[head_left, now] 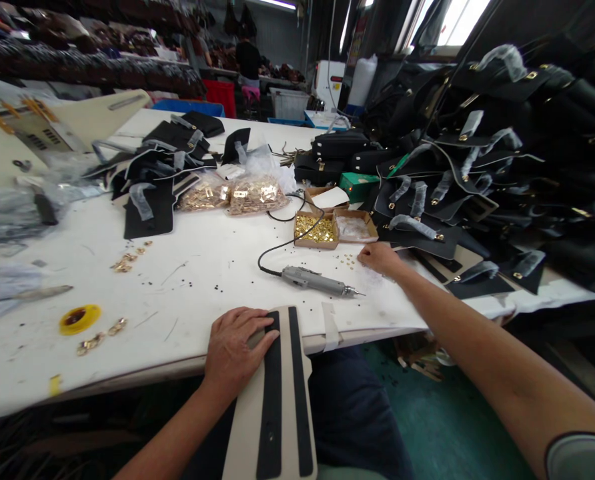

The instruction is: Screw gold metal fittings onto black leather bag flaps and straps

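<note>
My left hand (237,347) lies over the upper left side of a beige bag panel (290,400) with two black strips, holding it. The panel slopes from the table edge down over my lap. My right hand (380,258) is on the tabletop with its fingers pinched together; what they hold, if anything, is too small to see. Just left of those fingertips lie several small gold-coloured fasteners (348,260). A grey electric screwdriver (320,281) rests between my hands, its bit pointing right. Behind it, a cardboard box (316,230) holds many gold-coloured fasteners.
Clear bags of metal fittings (257,193) stand at mid-table. Black bag pieces (150,210) are piled left, and more black bags (427,220) crowd the right. A yellow tape roll (80,319) and loose metal fittings (91,343) lie front left. The screwdriver's cable (267,253) curls backward.
</note>
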Tool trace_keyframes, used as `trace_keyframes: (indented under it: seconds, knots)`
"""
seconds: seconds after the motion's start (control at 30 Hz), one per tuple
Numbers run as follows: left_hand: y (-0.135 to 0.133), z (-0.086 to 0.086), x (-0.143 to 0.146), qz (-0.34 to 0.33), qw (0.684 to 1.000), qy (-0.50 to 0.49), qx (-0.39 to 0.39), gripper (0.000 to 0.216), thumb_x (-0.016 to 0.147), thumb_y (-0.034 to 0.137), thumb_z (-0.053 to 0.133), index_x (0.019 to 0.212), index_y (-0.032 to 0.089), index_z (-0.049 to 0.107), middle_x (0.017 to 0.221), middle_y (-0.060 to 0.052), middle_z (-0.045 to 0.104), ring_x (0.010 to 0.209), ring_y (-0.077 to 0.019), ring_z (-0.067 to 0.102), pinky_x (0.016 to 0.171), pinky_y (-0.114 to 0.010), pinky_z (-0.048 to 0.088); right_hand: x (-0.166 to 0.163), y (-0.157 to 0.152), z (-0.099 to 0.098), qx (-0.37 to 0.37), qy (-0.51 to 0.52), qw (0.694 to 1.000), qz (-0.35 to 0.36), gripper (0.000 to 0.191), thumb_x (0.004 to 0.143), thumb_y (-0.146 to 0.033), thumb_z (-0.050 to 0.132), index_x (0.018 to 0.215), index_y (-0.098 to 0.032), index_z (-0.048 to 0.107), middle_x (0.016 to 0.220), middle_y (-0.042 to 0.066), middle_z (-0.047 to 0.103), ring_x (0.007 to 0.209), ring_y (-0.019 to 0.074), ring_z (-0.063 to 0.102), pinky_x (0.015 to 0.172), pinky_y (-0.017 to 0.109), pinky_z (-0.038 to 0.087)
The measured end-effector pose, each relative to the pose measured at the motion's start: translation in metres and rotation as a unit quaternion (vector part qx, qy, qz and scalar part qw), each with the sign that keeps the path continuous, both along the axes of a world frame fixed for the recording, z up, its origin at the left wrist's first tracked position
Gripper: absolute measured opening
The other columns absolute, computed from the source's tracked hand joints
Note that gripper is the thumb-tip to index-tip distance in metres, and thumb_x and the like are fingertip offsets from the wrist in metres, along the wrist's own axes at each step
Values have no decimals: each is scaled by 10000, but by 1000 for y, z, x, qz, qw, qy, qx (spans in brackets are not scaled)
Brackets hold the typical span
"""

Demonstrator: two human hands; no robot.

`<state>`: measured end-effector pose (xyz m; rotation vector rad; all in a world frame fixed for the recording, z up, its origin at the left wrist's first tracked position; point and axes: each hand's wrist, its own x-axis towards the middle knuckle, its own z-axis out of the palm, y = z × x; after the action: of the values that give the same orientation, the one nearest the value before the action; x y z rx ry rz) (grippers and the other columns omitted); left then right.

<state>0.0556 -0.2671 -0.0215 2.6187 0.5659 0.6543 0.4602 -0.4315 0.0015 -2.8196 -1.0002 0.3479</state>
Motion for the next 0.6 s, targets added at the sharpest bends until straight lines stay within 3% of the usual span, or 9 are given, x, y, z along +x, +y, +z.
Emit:
trace_keyframes:
  seconds: [0.2,0.4,0.6]
  knots:
    - [0,1,0,1,1000,3,-1,148,882,372,729,1015,320,768,1157,4,768,1137,-286,628,980,-468,427,-2,-8,19,24,11,1000,12,305,917,-340,552,819,-164,781,722,61,733,677,170,642,586,253,385]
    - [0,1,0,1,1000,9,-4,156,884,385,718,1020,332,774,1161,7,768,1138,-291,634,980,-473,426,-13,-50,39,59,-2,998,2,332,929,-393,528,967,-193,791,819,31,763,749,171,676,650,249,427]
    - [1,0,1,-1,1000,6,-1,162,886,400,713,1016,324,773,1148,6,771,1130,-293,636,970,-477,425,-39,-100,23,25,-23,999,-7,279,903,-372,587,1010,-236,807,1059,59,788,932,212,689,770,272,457]
